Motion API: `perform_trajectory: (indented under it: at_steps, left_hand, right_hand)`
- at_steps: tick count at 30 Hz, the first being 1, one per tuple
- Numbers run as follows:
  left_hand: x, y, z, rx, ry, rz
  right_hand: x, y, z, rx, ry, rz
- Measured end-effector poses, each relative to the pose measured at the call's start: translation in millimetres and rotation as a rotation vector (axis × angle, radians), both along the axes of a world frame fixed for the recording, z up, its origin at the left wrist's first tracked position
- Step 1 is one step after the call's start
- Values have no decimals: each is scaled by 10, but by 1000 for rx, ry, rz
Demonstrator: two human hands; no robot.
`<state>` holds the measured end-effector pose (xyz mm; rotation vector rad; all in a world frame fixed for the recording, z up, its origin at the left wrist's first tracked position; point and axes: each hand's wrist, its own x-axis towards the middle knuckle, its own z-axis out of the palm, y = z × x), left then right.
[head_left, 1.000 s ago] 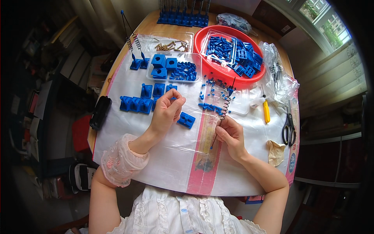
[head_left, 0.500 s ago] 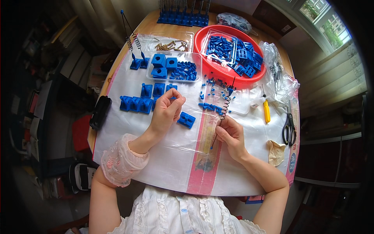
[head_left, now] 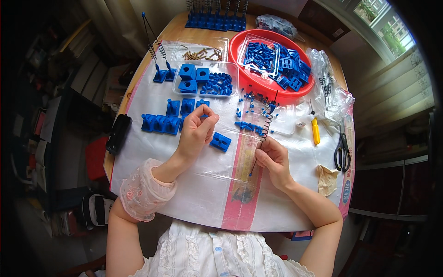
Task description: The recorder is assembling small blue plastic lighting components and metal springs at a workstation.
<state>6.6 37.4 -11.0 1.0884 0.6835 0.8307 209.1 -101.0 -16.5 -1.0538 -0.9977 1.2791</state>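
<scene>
My right hand point(head_left: 274, 161) pinches a black coil spring point(head_left: 266, 127) on a straight wire. A small blue tip sits at the wire's lower end and a blue cone-shaped piece point(head_left: 272, 108) near its top. Left of it, my left hand point(head_left: 197, 129) is raised with thumb and fingertips pressed together; anything between them is hidden. Close to that hand a blue plastic base point(head_left: 220, 142) lies on the sheet. Several similar blue bases point(head_left: 159, 123) stand in rows behind and left of it, partly covered by the hand. Blue cone pieces point(head_left: 249, 127) lie just beyond my right hand.
A clear tray point(head_left: 206, 95) of blue parts and a lid with brass screws point(head_left: 203, 54) stand farther back. Beside them is a red basin point(head_left: 235, 48) of blue pieces. On the right lie a yellow screwdriver point(head_left: 315, 132) and black scissors point(head_left: 342, 154); a black case point(head_left: 119, 134) lies left.
</scene>
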Motion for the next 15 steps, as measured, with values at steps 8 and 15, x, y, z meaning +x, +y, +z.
perform_trajectory:
  at_steps: [8, 15]
  left_hand:
    - [12, -5, 2, 17, -4, 10]
    - [-4, -1, 11, 25, -19, 29]
  right_hand:
    - [12, 0, -1, -18, -8, 0]
    - [-1, 2, 7, -11, -19, 3]
